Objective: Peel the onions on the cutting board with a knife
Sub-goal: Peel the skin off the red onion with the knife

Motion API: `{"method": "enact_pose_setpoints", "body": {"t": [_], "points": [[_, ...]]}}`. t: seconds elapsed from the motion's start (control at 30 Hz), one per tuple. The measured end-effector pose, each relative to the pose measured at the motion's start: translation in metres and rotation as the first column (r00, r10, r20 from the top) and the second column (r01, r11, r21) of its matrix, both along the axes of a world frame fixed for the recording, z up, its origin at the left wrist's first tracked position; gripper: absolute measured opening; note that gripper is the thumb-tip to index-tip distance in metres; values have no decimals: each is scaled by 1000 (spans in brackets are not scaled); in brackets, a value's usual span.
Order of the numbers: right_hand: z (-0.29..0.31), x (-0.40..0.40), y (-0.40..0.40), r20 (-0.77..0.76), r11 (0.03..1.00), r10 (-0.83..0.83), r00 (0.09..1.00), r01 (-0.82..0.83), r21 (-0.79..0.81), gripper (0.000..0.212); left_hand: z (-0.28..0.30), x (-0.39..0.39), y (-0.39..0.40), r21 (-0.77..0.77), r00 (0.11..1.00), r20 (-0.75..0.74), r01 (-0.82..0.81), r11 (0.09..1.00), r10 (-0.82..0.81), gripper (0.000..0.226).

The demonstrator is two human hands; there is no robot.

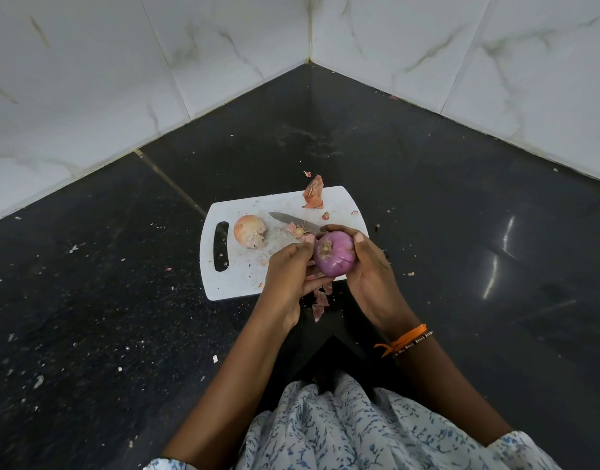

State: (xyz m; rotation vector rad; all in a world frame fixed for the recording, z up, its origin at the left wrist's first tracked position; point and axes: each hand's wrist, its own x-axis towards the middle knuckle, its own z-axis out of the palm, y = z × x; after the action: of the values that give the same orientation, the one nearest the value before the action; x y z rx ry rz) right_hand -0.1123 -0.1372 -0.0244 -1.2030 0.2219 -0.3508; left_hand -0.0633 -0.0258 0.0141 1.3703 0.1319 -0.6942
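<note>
Black counter (122, 300): unpeeled onion (248, 231), knife (293, 221) (blade bare) beside board (237, 276).

White marbled wall tiles (224, 56) corner a speckled black countertop (88, 300).

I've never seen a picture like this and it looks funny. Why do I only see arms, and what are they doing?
The camera sits on a person's head, looking down, so you see only their arms. The right hand holds a purple onion. The left hand pinches at its skin, peeling it. Below lies a white cutting board on a dark counter. On the board rest a knife, nobody holding it, another onion with its papery skin on, and loose peels.
</note>
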Motion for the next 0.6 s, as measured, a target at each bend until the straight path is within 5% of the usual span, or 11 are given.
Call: {"method": "enact_pose_setpoints", "body": {"t": [0.17, 0.43, 0.6], "points": [[-1, 5, -3, -157, 997, 54, 986, -62, -50, 34, 0, -3, -1, 55, 993, 38, 106, 993, -108, 59], [-1, 1, -1, -89, 998, 34, 995, -38, -46, 36, -4, 0, 0, -34, 998, 16, 67, 997, -66, 21], [5, -7, -4, 10, 982, 189, 982, -189, 14, 42, -4, 1, 0, -121, 997, -78, 4, 993, -14, 11]]}}
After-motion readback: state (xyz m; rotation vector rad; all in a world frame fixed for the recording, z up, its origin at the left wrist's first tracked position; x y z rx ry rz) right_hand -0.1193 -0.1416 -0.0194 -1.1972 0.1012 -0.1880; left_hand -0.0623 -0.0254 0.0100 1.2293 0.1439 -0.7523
